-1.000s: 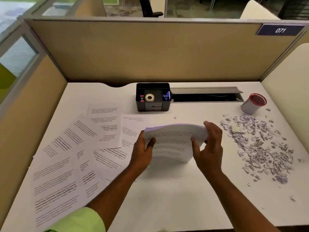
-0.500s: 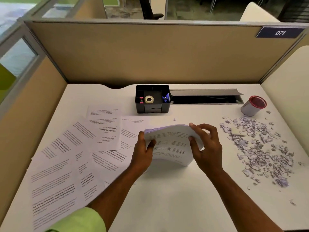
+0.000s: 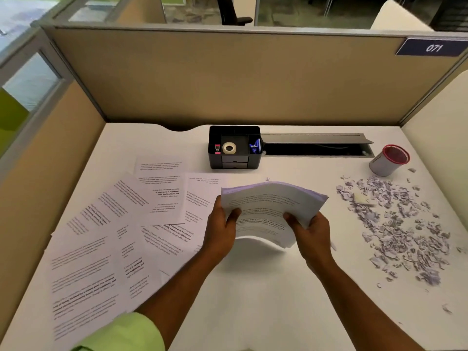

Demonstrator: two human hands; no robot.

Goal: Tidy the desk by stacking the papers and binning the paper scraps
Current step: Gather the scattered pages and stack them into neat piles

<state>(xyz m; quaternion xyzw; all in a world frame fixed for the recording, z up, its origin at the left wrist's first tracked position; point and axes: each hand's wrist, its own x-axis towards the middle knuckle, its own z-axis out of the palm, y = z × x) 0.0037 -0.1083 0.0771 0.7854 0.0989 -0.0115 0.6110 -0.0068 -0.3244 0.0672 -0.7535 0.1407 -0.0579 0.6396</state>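
Observation:
A thick stack of printed papers [image 3: 268,206] is held upright and bowed above the middle of the white desk [image 3: 253,300]. My left hand [image 3: 220,231] grips its left edge, thumb on the front sheet. My right hand [image 3: 312,234] holds its lower right corner from below. Several loose printed sheets [image 3: 106,239] lie fanned and overlapping on the desk's left half. A wide scatter of paper scraps [image 3: 402,231] covers the right side. A small grey bin with a red rim [image 3: 388,160] stands tilted behind the scraps.
A black desk organiser [image 3: 234,158] with a tape roll sits at the back centre, beside an open cable slot [image 3: 316,149]. Beige partition walls close in the desk on the left, back and right.
My right hand has slid from the top edge of the stack down to its lower right corner. The stack has tilted, its right side lifting. My left hand keeps its hold.

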